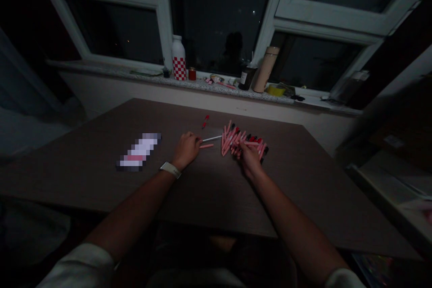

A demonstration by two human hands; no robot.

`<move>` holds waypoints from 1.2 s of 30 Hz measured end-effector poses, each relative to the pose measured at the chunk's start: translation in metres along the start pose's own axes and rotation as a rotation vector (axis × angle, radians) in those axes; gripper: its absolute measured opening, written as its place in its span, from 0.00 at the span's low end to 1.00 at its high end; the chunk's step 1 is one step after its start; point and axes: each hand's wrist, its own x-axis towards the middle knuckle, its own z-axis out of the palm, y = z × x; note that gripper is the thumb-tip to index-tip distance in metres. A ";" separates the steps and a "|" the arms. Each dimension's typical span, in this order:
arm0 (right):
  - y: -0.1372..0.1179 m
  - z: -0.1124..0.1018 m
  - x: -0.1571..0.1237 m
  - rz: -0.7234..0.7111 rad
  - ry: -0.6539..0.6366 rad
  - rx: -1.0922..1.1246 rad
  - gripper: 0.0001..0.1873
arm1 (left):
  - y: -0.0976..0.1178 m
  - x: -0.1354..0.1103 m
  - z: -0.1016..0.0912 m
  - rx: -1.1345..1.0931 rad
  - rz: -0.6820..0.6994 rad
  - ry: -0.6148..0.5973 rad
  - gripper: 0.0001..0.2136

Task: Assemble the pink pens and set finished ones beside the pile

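Note:
My left hand (186, 147) rests on the brown table (101, 175) with its fingers curled round a thin white stick (212, 138). A pink pen barrel (206, 146) lies just right of that hand. My right hand (245, 154) sits at the near edge of a pile of pink pens (241, 141), fingers closed on one pink pen from it. A lone red pen part (205, 121) lies farther back on the table. A watch (170, 169) is on my left wrist.
A blurred flat item (139, 151) lies left on the table. The windowsill (216, 84) behind holds a red-checked white bottle (178, 58), a small red jar (192, 74), a tan tumbler (266, 69), a dark cup (247, 77) and a yellow tape roll (276, 90).

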 end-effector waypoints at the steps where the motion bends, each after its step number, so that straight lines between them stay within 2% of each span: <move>1: 0.000 0.000 -0.001 0.007 -0.009 -0.011 0.17 | -0.002 0.000 0.000 0.033 -0.012 -0.013 0.10; 7: 0.000 0.001 -0.003 -0.008 -0.097 -0.089 0.19 | -0.008 -0.002 0.000 0.108 -0.040 -0.057 0.10; 10: 0.001 0.001 -0.005 -0.011 -0.128 -0.142 0.19 | -0.005 -0.001 -0.002 0.089 -0.029 -0.016 0.10; 12: 0.002 0.001 -0.007 -0.007 -0.155 -0.200 0.18 | 0.001 -0.001 -0.005 0.032 0.029 0.040 0.10; 14: 0.003 0.002 -0.008 0.004 -0.188 -0.267 0.18 | 0.010 -0.003 -0.008 -0.083 0.138 0.046 0.10; 17: 0.005 0.003 -0.010 0.007 -0.227 -0.345 0.19 | 0.024 -0.007 -0.009 -0.276 0.331 -0.134 0.11; 19: 0.004 0.004 -0.012 0.000 -0.238 -0.379 0.20 | 0.030 -0.011 -0.006 -0.323 0.407 -0.260 0.12; 22: 0.003 0.006 -0.013 0.005 -0.231 -0.403 0.20 | 0.033 -0.016 0.003 -0.340 0.465 -0.321 0.13; 26: 0.003 0.005 -0.014 -0.005 -0.265 -0.412 0.19 | 0.032 -0.016 0.011 -0.344 0.447 -0.311 0.12; 30: 0.009 0.002 -0.013 -0.022 -0.302 -0.446 0.19 | 0.032 -0.015 0.010 -0.375 0.371 -0.307 0.11; 36: 0.013 0.003 -0.014 -0.054 -0.348 -0.545 0.18 | 0.033 -0.017 0.011 -0.374 0.367 -0.304 0.10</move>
